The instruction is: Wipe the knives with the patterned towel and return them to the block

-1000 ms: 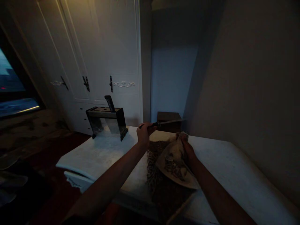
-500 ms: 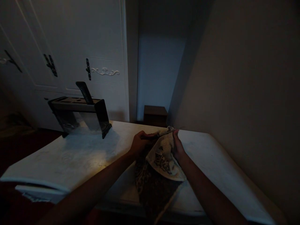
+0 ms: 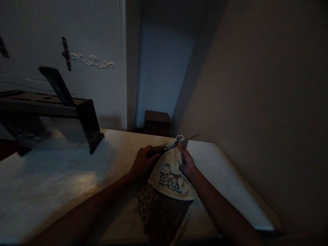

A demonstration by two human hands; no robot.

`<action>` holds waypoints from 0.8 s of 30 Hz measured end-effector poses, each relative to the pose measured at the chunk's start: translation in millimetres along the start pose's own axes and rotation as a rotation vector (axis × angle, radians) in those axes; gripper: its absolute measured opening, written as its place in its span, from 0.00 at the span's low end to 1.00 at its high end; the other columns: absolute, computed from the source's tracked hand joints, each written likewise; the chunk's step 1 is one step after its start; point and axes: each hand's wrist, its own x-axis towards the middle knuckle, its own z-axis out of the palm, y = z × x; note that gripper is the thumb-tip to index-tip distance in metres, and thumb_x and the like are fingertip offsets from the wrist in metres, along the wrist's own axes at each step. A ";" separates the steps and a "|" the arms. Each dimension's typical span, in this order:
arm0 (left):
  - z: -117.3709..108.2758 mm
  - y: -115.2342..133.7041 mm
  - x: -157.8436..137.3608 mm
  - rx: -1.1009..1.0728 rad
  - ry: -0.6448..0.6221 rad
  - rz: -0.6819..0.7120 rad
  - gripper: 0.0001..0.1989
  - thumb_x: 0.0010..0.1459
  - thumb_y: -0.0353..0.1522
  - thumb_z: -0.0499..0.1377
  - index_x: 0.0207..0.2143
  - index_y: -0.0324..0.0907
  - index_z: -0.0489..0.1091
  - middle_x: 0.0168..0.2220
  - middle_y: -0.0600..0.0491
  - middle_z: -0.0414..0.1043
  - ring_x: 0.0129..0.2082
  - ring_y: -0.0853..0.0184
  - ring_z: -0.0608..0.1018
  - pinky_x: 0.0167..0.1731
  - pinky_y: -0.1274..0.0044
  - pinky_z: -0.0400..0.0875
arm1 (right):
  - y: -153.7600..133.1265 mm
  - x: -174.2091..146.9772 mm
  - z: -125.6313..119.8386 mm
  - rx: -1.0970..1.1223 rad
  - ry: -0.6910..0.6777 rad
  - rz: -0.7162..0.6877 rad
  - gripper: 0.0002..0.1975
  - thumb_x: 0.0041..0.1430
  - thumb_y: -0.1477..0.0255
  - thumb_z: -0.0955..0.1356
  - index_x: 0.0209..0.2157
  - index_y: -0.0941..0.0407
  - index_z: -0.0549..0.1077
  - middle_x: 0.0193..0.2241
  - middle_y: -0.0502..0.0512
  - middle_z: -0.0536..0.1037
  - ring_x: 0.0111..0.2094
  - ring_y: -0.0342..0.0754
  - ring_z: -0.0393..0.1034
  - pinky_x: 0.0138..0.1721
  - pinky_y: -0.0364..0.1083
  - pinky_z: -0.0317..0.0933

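My left hand (image 3: 145, 160) is closed round the dark handle of a knife (image 3: 171, 146), whose blade points up and to the right. A patterned towel (image 3: 176, 172), cream with dark markings on one face and dark brown on the other, hangs beneath the knife. My right hand (image 3: 187, 159) pinches the towel around the blade, and the blade's tip sticks out past my fingers. The towel's lower part drapes over the near side of the white tabletop (image 3: 118, 140).
At the left of the table stands a knife block (image 3: 88, 124) with clear sides and one black-handled knife (image 3: 57, 85) in it. Behind are a white cabinet (image 3: 97, 27) and a small brown box-like piece (image 3: 156, 117). A wall (image 3: 256, 102) runs along the right.
The view has moved closer and turned right, so the knife block sits further left. My right hand has shifted along the blade, and the tip now shows beyond the towel.
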 end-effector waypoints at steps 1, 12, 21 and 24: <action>-0.1 0.3 0.4 -0.008 -0.004 0.005 0.12 0.54 0.42 0.60 0.33 0.43 0.73 0.35 0.52 0.77 0.38 0.61 0.77 0.41 0.70 0.70 | 0.8 -0.2 -0.5 0.004 0.005 -0.024 0.20 0.38 0.60 0.77 0.32 0.54 0.73 0.25 0.52 0.80 0.39 0.57 0.77 0.41 0.52 0.70; -2.6 2.6 0.8 -0.018 -0.011 0.000 0.13 0.57 0.42 0.56 0.35 0.45 0.75 0.36 0.52 0.79 0.38 0.59 0.78 0.41 0.70 0.70 | -8.1 -8.2 -2.7 0.034 -0.077 0.014 0.11 0.32 0.72 0.67 0.25 0.54 0.73 0.26 0.53 0.81 0.40 0.60 0.77 0.40 0.55 0.71; -6.0 1.3 2.8 0.030 -0.043 0.022 0.15 0.57 0.41 0.55 0.38 0.44 0.77 0.41 0.50 0.79 0.42 0.58 0.78 0.48 0.67 0.67 | -3.8 -5.6 -4.5 -0.098 -0.076 -0.081 0.15 0.32 0.78 0.72 0.29 0.56 0.75 0.24 0.48 0.80 0.27 0.50 0.76 0.35 0.48 0.71; -7.0 0.9 4.0 0.025 -0.067 0.045 0.13 0.56 0.40 0.57 0.37 0.45 0.77 0.41 0.50 0.80 0.42 0.58 0.78 0.49 0.67 0.67 | -3.5 -7.1 -1.4 -0.081 -0.079 -0.097 0.16 0.33 0.77 0.74 0.30 0.55 0.75 0.25 0.48 0.81 0.26 0.47 0.75 0.35 0.46 0.71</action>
